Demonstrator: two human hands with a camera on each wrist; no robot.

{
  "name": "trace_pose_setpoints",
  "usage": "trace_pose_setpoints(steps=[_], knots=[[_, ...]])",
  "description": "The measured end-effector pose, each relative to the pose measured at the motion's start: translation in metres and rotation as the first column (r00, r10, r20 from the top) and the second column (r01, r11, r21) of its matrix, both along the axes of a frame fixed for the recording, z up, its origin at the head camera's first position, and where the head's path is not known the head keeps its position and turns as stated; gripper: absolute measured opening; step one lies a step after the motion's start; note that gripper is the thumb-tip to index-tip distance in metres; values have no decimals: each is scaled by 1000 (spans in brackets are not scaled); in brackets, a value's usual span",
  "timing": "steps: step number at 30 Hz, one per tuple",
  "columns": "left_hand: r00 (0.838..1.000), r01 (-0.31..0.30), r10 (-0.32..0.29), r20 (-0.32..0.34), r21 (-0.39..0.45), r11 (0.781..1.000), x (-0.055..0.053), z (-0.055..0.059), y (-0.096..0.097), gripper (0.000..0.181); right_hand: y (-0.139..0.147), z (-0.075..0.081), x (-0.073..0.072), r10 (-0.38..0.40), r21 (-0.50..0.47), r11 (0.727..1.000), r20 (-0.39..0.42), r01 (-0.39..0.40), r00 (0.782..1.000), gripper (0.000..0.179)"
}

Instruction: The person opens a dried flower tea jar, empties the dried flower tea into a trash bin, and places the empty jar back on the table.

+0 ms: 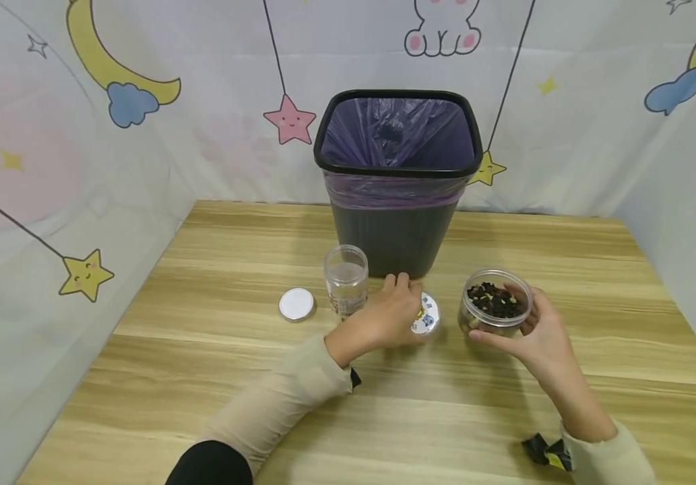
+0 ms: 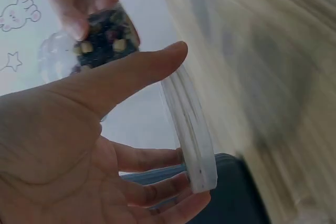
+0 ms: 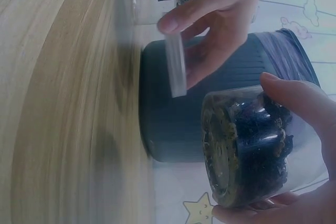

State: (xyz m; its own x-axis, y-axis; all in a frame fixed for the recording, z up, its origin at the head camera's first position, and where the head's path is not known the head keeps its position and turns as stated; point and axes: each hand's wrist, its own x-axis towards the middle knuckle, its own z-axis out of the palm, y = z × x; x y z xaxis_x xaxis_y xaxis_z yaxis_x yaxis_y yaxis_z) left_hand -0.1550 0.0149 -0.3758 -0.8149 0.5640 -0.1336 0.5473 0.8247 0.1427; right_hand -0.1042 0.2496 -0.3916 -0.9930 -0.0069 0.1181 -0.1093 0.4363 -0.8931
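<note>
My left hand (image 1: pixel 384 315) grips a round lid (image 1: pixel 428 316) by its rim, thumb on one side and fingers on the other. A printed label shows on the lid's top, partly covered by the hand. The left wrist view shows the lid's clear ridged edge (image 2: pixel 190 129) raised off the table. To the right, my right hand (image 1: pixel 546 345) holds a short clear jar (image 3: pixel 231 145) around its side, above the table. This jar is uncapped and partly filled with a dark dried mix (image 1: pixel 496 300) with pale bits.
A tall clear jar (image 1: pixel 346 283) stands uncapped left of my left hand, with a small white lid (image 1: pixel 296 304) beside it. Behind is a black bin (image 1: pixel 393 236) with a purple liner. Wooden table (image 1: pixel 214 269); patterned cloth walls surround it.
</note>
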Motion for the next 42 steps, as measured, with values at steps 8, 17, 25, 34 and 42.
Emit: trace_pose_setpoints(steps=[8, 17, 25, 34, 42], knots=[[999, -38, 39, 22, -46, 998, -6, -22, 4, 95, 1, -1, 1, 0, 0, 1000, -16, 0, 1000, 91], [999, -47, 48, 12, -95, 994, -7, -34, 6, 91, 3, 0, 1, 18, -10, 1000, 7, -18, 1000, 93], [999, -35, 32, -23, -124, 992, -7, -39, 6, 91, 4, -1, 1, 22, -8, 1000, 0, -22, 1000, 93], [999, -41, 37, -38, -133, 990, -4, -42, 5, 94, 2, -1, 1, 16, -20, 1000, 11, -16, 1000, 93], [997, 21, -28, -68, -96, 995, 7, -36, 6, 96, 3, -2, 0, 6, -18, 1000, 28, -5, 1000, 93]])
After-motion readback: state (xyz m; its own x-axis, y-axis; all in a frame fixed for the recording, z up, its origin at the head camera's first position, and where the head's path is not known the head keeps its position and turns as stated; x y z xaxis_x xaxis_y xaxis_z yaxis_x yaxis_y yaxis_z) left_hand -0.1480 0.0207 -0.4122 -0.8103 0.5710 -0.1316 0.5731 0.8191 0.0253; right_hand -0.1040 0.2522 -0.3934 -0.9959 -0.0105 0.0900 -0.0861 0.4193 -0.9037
